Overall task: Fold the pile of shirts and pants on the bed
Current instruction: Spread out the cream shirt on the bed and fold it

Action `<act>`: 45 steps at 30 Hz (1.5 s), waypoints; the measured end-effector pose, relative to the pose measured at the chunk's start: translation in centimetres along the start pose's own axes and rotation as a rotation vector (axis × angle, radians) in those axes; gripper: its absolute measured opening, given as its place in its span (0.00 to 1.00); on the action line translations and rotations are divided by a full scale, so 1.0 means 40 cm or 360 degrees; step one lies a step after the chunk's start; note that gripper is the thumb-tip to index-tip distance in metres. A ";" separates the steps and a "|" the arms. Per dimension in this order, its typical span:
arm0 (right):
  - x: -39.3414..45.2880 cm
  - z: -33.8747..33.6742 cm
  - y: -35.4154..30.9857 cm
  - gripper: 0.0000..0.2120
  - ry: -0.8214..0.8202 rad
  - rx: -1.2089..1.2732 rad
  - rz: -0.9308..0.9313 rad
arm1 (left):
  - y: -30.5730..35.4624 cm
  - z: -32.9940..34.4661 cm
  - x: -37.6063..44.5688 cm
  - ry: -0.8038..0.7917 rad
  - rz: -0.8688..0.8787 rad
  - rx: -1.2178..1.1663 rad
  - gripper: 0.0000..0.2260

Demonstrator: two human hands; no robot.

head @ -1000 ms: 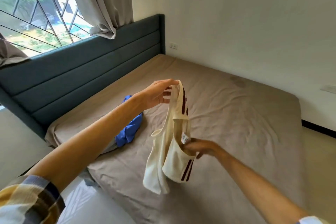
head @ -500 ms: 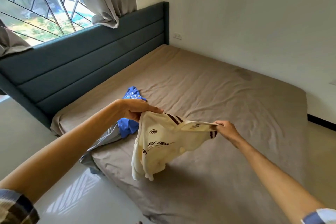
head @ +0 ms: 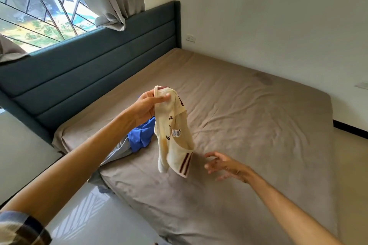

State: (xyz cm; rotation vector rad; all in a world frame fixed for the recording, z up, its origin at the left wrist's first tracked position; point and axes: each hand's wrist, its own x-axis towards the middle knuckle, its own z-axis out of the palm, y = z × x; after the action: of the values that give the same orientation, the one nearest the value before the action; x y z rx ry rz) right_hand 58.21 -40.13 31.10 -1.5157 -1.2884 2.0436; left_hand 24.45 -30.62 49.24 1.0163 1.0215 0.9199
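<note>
The cream shirt (head: pixel 172 131) with maroon stripes hangs in the air above the bed (head: pixel 249 125), its long axis running nearly straight down from my left hand (head: pixel 148 105). That hand pinches it at the top, thumb across the front of the fabric and fingers (head: pixel 146 95) behind, so the whole garment dangles bunched and half inside out, with a label showing near the middle. Its striped lower hem ends just left of and slightly above my right hand (head: pixel 226 166), which holds nothing: those fingers are spread and loosely bent, pointing toward the hem but apart from it. So the right hand is the nearer one to the free end, and I judge it only has to reach leftward to catch that hem and stretch the shirt flat. Behind the shirt, on the bed near the teal headboard (head: pixel 89 77), lie a blue garment (head: pixel 140 135) and a grey garment (head: pixel 117 150), not yet folded.
</note>
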 end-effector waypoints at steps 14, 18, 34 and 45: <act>0.145 0.277 -0.008 0.31 0.0112 0.1321 0.0114 | 0.053 0.049 -0.026 -0.0162 0.0186 -0.0026 0.04; 0.155 0.235 -0.030 0.23 0.0525 0.1477 0.0024 | 0.053 0.036 -0.022 0.0003 0.0205 0.0040 0.11; -0.024 -0.103 -0.067 0.15 0.0234 0.0723 0.0164 | -0.158 -0.116 -0.065 0.0181 -0.0222 0.0085 0.35; 0.125 0.323 0.057 0.51 0.0348 -0.0513 -0.0301 | -0.100 0.008 -0.066 -0.0124 0.0217 0.0992 0.20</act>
State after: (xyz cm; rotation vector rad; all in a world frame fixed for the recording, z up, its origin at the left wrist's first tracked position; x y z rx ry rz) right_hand 45.48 -44.27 26.85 -1.6225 -1.6565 1.5625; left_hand 24.55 -34.25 46.10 1.6437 1.2147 0.6698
